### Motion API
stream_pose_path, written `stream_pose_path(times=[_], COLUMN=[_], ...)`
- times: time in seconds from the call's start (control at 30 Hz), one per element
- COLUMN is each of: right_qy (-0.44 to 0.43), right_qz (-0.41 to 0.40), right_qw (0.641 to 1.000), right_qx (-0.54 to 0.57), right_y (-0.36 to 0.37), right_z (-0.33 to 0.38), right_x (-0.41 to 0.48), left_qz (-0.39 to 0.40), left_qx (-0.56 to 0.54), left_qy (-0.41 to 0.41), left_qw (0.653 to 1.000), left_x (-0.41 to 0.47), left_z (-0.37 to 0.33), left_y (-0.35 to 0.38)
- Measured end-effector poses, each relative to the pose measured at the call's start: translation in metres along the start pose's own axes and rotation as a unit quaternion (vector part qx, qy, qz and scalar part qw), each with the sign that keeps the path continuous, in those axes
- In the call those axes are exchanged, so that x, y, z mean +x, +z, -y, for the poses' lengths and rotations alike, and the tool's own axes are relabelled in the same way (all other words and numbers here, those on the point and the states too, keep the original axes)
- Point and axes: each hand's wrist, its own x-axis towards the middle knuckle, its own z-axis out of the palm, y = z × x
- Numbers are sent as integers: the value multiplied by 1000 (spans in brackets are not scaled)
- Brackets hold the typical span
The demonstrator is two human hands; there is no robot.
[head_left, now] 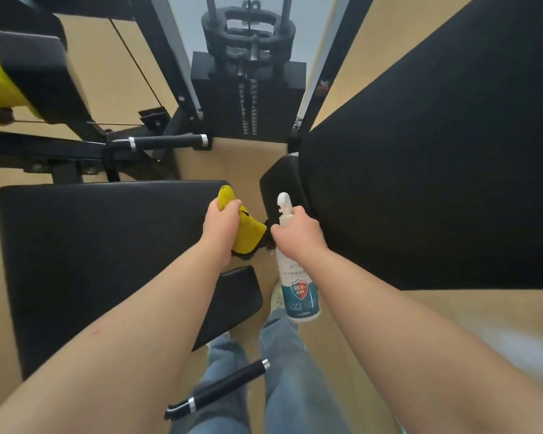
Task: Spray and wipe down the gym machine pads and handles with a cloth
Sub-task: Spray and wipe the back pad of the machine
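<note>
My left hand point(221, 223) grips a yellow cloth point(245, 228) at the right edge of the wide black seat pad point(101, 255). My right hand point(298, 234) holds a white spray bottle point(298, 292) by its neck, nozzle up, label toward me. The bottle hangs in the gap between the seat pad and the large black back pad point(436, 170) on the right. A smaller black pad point(282, 186) lies just beyond the nozzle. Two black handles with chrome rings show: a far handle point(166, 141) behind the seat and a near handle point(217, 389) by my legs.
The weight stack point(248, 98) and its black frame stand straight ahead. A yellow and black machine arm point(22, 76) hangs at upper left. A small black pad point(232, 302) juts out under my left forearm. My jeans and a shoe are on the tan floor point(452, 324) below.
</note>
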Motion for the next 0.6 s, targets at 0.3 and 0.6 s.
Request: stream_pose_path(times=[0.3, 0.6], right_qy=[-2, 4], right_qz=[-47, -29], right_qw=[999, 999], right_qx=[-2, -45], right_y=[0, 6], right_z=[4, -23], right_x=[-5, -51], left_qz=[-3, 14], left_qx=[25, 49], left_qy=[-2, -13], left_qw=[1000, 999], left_x=[-10, -41], left_z=[5, 25], left_y=[-1, -27])
